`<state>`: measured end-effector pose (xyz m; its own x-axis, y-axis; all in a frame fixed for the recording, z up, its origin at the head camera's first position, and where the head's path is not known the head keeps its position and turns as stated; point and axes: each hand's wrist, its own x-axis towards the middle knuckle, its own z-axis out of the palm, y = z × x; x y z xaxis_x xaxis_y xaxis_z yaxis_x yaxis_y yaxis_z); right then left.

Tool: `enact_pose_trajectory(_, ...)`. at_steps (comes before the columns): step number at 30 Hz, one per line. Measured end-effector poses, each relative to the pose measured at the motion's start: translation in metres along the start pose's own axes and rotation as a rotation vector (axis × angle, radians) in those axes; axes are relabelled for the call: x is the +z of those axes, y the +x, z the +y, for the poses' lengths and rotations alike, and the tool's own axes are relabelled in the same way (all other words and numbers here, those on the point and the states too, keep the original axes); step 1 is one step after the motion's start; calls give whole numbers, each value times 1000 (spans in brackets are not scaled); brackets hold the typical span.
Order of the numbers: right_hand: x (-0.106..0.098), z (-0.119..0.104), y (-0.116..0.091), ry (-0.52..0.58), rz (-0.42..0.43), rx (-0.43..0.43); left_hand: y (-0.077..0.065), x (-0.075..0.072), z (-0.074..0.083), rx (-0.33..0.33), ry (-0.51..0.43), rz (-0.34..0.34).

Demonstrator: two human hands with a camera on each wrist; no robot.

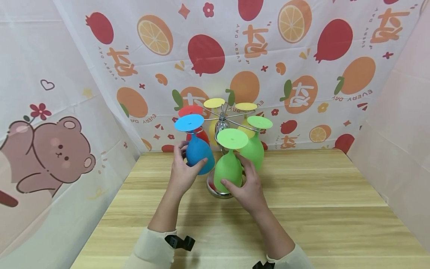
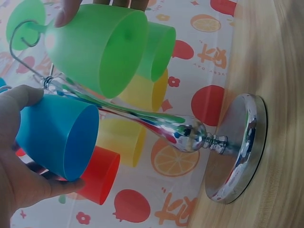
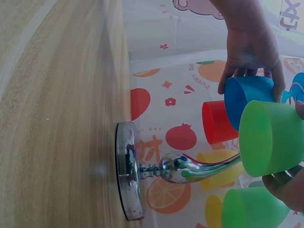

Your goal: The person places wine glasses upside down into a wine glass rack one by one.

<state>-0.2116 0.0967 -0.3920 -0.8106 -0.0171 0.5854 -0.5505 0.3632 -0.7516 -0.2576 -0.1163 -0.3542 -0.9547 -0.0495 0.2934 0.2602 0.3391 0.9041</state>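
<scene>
A chrome goblet rack (image 2: 190, 135) stands on the table, with plastic goblets hanging upside down from its wire hooks. My left hand (image 1: 183, 171) holds the bowl of the blue goblet (image 1: 199, 152), thumb on the near side and fingers around the far side. The bowl of the front green goblet (image 1: 228, 172) is gripped by my right hand (image 1: 251, 187), its thumb across the front. Both goblets hang mouth down, their round feet above the hooks. In the left wrist view, the blue goblet's foot is out of frame.
Beside the held ones hang a second green goblet (image 1: 255, 151), a red goblet (image 2: 100, 175) and yellow goblets (image 2: 123, 137) farther back. The rack's round base (image 3: 128, 171) rests on the wooden table (image 1: 319, 209). Fruit-printed cloth (image 1: 208, 82) hangs close behind.
</scene>
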Motion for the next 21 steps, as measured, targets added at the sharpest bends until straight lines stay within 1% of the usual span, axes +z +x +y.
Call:
enact_pose_trajectory(7, 0, 0, 0, -1, 1, -5, -3, 2, -4, -2, 6, -15)
enact_pose_trajectory(13, 0, -1, -1, 12, -5, 4, -6, 1, -5, 6, 18, -17)
enact_pose_trajectory(21, 0, -1, -1, 4, -6, -10, -7, 1, -9, -1, 23, -21)
